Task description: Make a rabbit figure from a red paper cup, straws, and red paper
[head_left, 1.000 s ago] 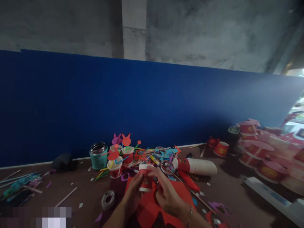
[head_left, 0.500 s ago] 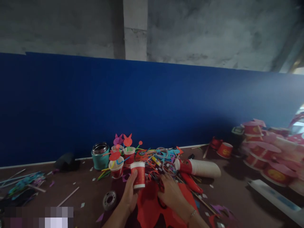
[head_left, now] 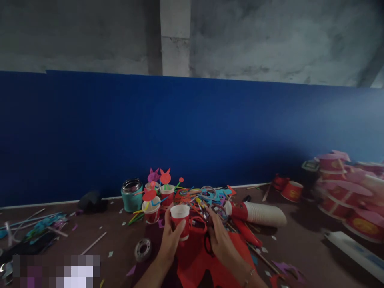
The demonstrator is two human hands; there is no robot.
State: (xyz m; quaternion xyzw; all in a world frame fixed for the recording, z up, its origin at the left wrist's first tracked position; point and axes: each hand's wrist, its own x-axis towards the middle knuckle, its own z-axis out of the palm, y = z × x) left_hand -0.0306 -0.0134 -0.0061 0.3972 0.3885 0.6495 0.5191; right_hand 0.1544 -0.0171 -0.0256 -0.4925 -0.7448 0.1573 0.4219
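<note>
My left hand (head_left: 169,242) is closed round a red paper cup (head_left: 183,225) with a white rim, its mouth tipped up and slightly towards me. In my right hand (head_left: 222,238) are scissors (head_left: 207,245), their dark handle loop showing below the fingers and the blades pointing away from me. The fingers partly cover them. Beneath both hands lies red paper (head_left: 196,262) with cut edges. Just beyond the cup, decorated paper cups (head_left: 151,215) hold coloured pipe cleaners and paper cat-head shapes.
A teal thermos (head_left: 132,200) stands at left, with a roll of tape (head_left: 143,249) nearer me. Coloured craft scraps (head_left: 196,196) lie behind my hands. To the right are a stack of paper cups (head_left: 264,214), a white box (head_left: 354,250) and red cup constructions (head_left: 345,196).
My right hand has left the cup and picked up the scissors from the red paper. My left hand has kept the cup, tilting it. The view has swung slightly right to left.
</note>
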